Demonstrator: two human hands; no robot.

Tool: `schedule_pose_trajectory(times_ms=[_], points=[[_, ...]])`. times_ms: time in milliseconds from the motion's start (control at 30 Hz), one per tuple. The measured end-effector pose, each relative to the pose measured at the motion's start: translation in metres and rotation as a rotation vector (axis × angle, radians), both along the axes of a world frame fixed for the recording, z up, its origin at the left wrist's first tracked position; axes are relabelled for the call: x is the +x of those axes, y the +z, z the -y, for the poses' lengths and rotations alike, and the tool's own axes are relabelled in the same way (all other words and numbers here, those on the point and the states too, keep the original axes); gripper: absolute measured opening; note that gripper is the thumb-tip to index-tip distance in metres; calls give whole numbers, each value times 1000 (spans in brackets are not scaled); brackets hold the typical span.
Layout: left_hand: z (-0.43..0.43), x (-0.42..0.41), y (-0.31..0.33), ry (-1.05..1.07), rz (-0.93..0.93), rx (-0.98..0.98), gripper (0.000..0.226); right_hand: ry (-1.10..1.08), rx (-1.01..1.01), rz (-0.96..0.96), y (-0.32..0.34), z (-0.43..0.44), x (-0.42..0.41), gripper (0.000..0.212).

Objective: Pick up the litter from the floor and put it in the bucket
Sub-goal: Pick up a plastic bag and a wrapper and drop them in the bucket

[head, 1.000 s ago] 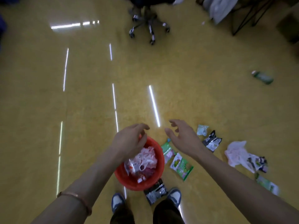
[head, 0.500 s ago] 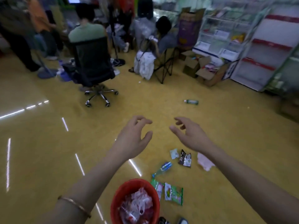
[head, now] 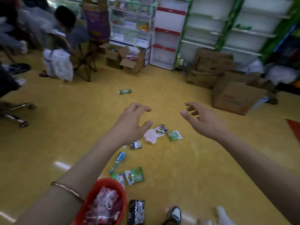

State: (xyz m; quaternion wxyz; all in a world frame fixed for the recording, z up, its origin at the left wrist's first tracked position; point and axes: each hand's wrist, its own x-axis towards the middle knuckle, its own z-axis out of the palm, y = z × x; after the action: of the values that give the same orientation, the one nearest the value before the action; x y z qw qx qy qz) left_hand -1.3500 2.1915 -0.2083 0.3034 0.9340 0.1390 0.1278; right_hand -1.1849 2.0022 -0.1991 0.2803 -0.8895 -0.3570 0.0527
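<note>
A red bucket (head: 94, 190) stands at the bottom of the view, part-filled with white plastic bags. Litter lies on the yellow floor beyond it: a black wrapper (head: 136, 211) right beside the bucket, a green packet (head: 134, 175), a blue plastic bottle (head: 118, 161), a small black wrapper (head: 135, 145), a crumpled white bag (head: 151, 135), another green packet (head: 174, 135) and a green bottle (head: 124, 91) farther off. My left hand (head: 131, 124) and my right hand (head: 204, 120) are held out in the air above the litter, fingers spread, both holding nothing.
Cardboard boxes (head: 233, 98) stand at the right, more boxes (head: 123, 59) and store shelves (head: 211, 33) at the back. A seated person (head: 71, 34) and an office chair base (head: 17, 112) are at the left. My shoe (head: 175, 215) is at the bottom.
The view has swung up and to the right from straight down at the bucket. Both hands lifted away from the bucket and stay spread and free of any object.
</note>
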Motion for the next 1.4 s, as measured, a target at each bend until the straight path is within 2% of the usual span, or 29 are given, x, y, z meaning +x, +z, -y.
schedule_pose_trajectory(times_ms=[200,433,733,1033,1200,1400], points=[[44,58,1,-104,-6,18,47,-167,8,6,8,77,29,60],[106,146,5,-220,9,36,37,-331,-12,-29,4,161,84,64],[175,273,11,-255,13,66,41,-381,-32,-49,5,240,196,66],[218,356,3,-201,36,14,42,-323,-12,-52,-2,266,286,64],[207,383,-12,-162,-8,-19,40,-277,-20,-103,-19,257,322,63],[183,452,-18,-161,-34,58,42,-240,-67,-84,-24,238,384,63]])
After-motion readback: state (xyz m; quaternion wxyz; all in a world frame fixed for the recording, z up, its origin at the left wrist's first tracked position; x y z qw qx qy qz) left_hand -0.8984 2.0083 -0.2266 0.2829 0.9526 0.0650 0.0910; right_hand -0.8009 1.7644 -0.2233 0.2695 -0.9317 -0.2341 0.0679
